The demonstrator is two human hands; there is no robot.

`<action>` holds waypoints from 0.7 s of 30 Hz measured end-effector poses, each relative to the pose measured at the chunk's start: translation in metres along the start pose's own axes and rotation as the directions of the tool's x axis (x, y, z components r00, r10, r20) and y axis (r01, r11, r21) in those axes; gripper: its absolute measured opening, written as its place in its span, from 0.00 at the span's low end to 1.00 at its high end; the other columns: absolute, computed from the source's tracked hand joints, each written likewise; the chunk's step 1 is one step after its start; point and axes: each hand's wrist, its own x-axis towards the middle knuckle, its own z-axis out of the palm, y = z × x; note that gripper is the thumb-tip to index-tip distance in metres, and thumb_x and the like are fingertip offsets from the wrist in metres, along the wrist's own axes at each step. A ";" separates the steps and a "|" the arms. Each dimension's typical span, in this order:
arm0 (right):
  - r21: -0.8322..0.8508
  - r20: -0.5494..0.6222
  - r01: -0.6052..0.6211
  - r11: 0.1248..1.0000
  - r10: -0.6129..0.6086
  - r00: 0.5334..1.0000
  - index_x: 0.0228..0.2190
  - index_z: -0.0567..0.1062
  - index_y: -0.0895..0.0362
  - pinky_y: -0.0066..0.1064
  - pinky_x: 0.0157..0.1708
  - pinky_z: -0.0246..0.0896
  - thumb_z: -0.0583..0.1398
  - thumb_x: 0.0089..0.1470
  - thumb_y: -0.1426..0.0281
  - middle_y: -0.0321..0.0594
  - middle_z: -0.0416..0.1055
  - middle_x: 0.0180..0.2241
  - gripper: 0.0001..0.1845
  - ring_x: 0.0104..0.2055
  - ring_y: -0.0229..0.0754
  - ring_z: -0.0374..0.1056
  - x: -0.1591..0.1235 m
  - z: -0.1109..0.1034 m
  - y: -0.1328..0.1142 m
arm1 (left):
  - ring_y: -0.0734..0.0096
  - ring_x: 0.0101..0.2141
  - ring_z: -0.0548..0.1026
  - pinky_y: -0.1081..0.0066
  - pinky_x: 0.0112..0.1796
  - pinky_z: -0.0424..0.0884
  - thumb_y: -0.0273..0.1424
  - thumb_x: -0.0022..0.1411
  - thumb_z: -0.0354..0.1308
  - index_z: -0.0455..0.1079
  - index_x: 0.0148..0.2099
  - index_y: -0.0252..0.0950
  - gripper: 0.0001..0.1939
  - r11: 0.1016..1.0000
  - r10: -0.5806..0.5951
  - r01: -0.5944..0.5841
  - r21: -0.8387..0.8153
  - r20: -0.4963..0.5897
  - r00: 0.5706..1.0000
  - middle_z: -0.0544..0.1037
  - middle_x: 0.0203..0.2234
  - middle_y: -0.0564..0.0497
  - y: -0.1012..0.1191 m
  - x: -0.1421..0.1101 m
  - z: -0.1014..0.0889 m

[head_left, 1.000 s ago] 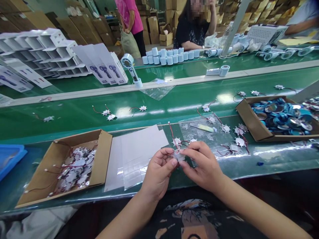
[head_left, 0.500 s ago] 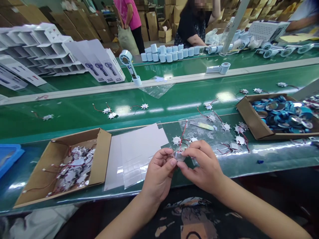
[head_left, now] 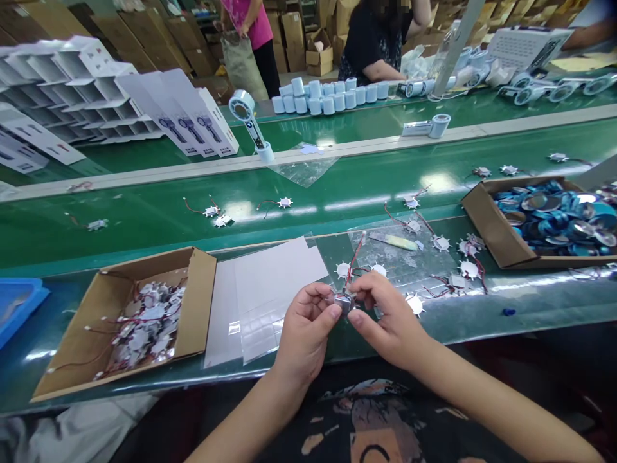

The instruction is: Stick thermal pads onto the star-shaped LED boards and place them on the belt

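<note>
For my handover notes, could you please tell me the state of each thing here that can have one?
Left hand, pinching a small silvery wired part.
Right hand, pinching the same part.
Shallow cardboard box, open, filled with wired toothed discs.
Second cardboard box, open, heaped with blue-and-silver discs.

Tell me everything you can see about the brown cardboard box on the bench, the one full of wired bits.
The brown cardboard box is a shallow, open-topped box with low walls, lying at an angle on the green bench. It is heaped with small white toothed discs trailing thin red and dark wires, jumbled together, with some wires looped over its inner walls. It sits right beside the stack of white sheets, with a blue tray off to its other side.
</note>
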 end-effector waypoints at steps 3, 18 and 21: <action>-0.036 0.041 -0.001 0.999 0.002 0.999 0.36 0.68 0.59 0.27 0.32 0.55 0.57 0.60 0.72 0.37 0.63 0.31 0.02 0.32 0.34 0.59 0.001 0.001 -0.001 | 0.81 0.33 0.73 0.83 0.37 0.72 0.30 0.49 0.74 0.72 0.41 0.35 0.19 0.991 0.041 -0.050 0.123 0.073 0.996 0.74 0.32 0.53 0.001 0.002 -0.007; 0.087 0.200 -0.131 0.988 0.112 0.973 0.31 0.70 0.58 0.25 0.29 0.56 0.57 0.60 0.68 0.35 0.67 0.27 0.07 0.30 0.34 0.62 0.003 0.007 0.011 | 0.72 0.37 0.74 0.74 0.41 0.71 0.44 0.58 0.66 0.73 0.42 0.33 0.19 0.793 -0.114 -0.052 0.607 0.232 0.966 0.76 0.36 0.47 0.008 0.001 -0.039; 0.048 0.140 -0.140 0.989 0.132 0.981 0.32 0.72 0.57 0.27 0.33 0.58 0.57 0.60 0.68 0.37 0.70 0.30 0.07 0.32 0.34 0.65 0.010 -0.019 0.019 | 0.69 0.49 0.74 0.67 0.53 0.71 0.40 0.64 0.60 0.65 0.61 0.48 0.24 0.584 -0.100 -0.234 0.777 0.355 0.929 0.74 0.52 0.51 0.024 -0.001 -0.055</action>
